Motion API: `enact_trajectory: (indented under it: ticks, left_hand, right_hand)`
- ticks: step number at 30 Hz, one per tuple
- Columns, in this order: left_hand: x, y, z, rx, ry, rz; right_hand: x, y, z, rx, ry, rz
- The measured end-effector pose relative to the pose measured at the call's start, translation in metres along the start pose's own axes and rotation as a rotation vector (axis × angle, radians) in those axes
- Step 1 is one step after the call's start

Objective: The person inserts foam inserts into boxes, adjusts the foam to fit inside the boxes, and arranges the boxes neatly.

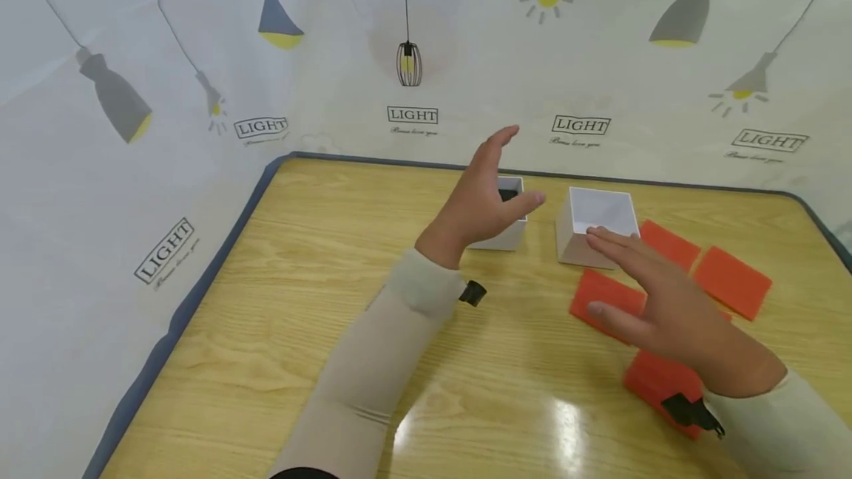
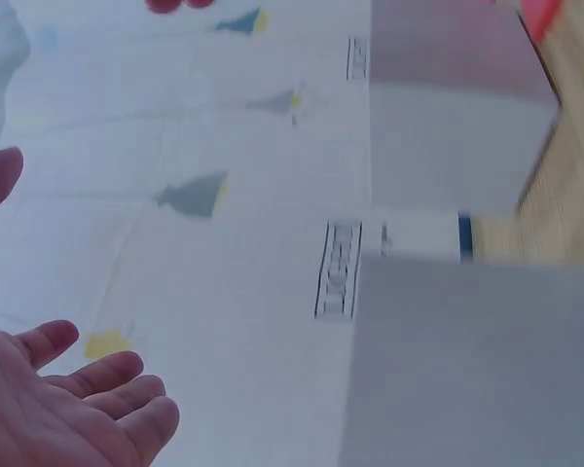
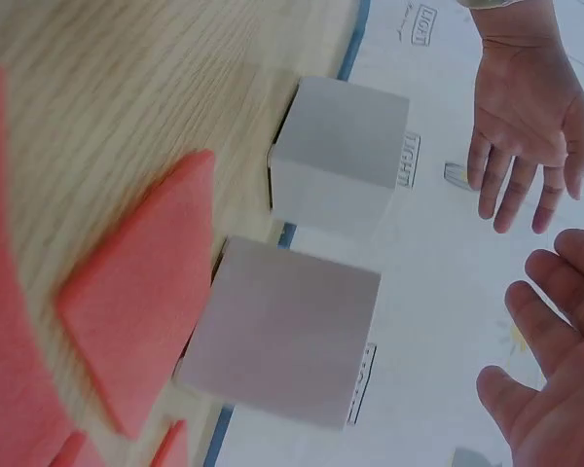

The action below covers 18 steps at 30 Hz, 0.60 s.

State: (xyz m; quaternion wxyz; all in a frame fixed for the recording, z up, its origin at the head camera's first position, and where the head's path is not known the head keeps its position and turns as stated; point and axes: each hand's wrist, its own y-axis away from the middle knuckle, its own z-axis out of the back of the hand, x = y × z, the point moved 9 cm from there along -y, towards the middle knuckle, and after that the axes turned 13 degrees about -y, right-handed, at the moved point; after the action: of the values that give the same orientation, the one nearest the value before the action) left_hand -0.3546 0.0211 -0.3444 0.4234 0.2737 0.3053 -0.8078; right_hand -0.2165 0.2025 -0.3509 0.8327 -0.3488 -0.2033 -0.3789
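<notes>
My left hand [image 1: 469, 205] is raised in front of the left white box [image 1: 495, 237], its fingers extended and nothing in its grasp. Part of that open-topped box is hidden behind the hand; something dark [image 1: 508, 196] lies inside. To its right stands a second white box [image 1: 579, 242], also open at the top. My right hand [image 1: 679, 309] hovers with spread fingers over several flat orange-red pads [image 1: 732, 281], the fingertips overlapping the second box's front in the head view. Both hands look empty in the right wrist view, apart from the boxes.
The wooden table [image 1: 319, 242] has a dark blue edge along its back and left side. Behind it hangs a white cloth [image 1: 479, 117] printed with lamps and the word LIGHT. Black straps [image 1: 474, 293] show at the wrists.
</notes>
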Motion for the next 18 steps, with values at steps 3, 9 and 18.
enact_trajectory:
  ticks: [3,9,18]
  left_hand:
    - [-0.018,-0.006,-0.014,0.02,0.018,-0.03]
    - [-0.028,-0.017,-0.055,0.144,-0.053,0.036]
    - [-0.025,-0.022,-0.105,0.224,-0.098,0.138]
  right_hand:
    - [-0.003,0.013,0.01,-0.045,0.004,-0.024]
    - [-0.014,0.038,0.027,-0.144,0.025,-0.097]
    - [-0.042,0.075,0.041,-0.268,0.021,-0.318]
